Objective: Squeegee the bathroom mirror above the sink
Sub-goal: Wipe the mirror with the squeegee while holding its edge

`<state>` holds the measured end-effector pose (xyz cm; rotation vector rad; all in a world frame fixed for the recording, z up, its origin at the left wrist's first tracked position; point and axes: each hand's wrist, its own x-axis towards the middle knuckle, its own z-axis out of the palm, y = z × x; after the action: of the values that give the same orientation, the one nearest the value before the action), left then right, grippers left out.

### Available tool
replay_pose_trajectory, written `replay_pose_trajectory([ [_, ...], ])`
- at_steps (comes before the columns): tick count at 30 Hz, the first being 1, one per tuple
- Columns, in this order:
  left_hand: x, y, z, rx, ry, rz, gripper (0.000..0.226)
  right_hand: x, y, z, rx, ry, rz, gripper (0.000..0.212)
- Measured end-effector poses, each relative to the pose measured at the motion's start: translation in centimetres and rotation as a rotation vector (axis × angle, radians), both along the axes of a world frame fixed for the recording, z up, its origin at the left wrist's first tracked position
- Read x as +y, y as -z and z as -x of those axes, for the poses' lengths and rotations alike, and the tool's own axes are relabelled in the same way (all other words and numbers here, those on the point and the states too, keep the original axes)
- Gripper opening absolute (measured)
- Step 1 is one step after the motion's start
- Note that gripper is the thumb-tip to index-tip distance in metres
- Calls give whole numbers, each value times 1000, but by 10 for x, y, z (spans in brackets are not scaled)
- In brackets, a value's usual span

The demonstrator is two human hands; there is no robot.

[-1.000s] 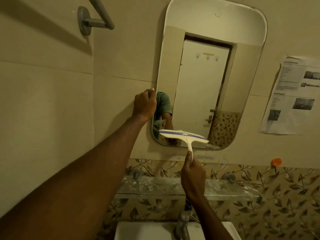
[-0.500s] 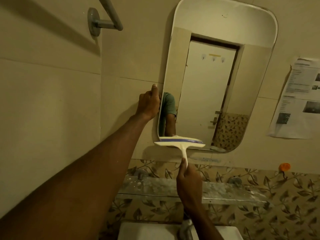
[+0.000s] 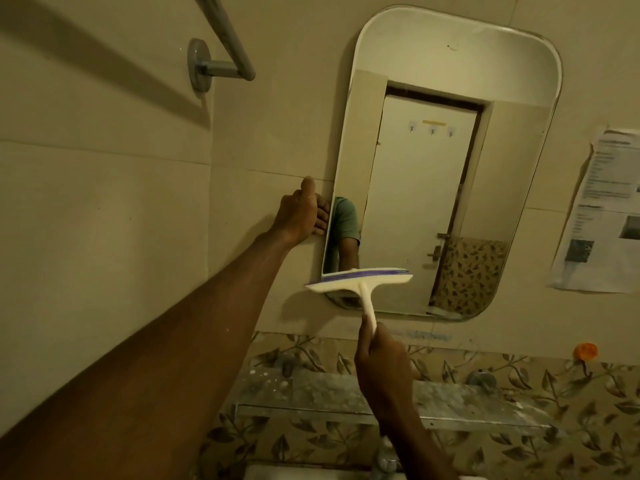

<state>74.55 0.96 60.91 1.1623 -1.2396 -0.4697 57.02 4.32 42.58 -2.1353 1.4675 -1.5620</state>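
The right hand (image 3: 382,368) was clenched around the squeegee's (image 3: 360,282) handle from below, so the blade sat above the fist, lying across the lower left corner of the mirror (image 3: 450,64). The left hand (image 3: 299,214) gripped the mirror's left edge, thumb up against the wall (image 3: 104,220), well above and left of the blade.

Cream squeegee (image 3: 360,284) with purple blade strip, beige wall tiles (image 3: 104,220), brown leaf-patterned tile band (image 3: 519,382), orange hook (image 3: 585,351)
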Motion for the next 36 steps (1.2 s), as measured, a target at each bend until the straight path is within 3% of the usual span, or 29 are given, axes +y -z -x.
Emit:
replay_pose_trajectory([
  [3,0,-3,-2,1,10,-23,74,7,-31,2,-102,-68,35,46],
  [6,2,-5,-4,7,26,-40,72,4,-108,4,-223,-109,177,38],
  [10,2,-5,-5,-16,51,-68,72,-13,-173,1,-222,-113,238,37],
  [14,2,0,-4,-29,32,-10,65,-21,-105,3,-171,-144,152,37],
  [19,4,4,2,-27,-6,34,61,-6,-2,12,23,39,-34,36],
  [22,5,5,4,-33,-32,41,59,0,1,15,32,29,-35,40],
  [28,6,5,7,-50,-79,42,58,-16,-57,12,-80,-21,131,41],
  [34,9,7,12,-3,-91,69,57,-9,-4,25,16,-35,-59,37],
  [36,10,7,14,-5,-107,81,55,-5,-14,41,-10,-84,-57,36],
])
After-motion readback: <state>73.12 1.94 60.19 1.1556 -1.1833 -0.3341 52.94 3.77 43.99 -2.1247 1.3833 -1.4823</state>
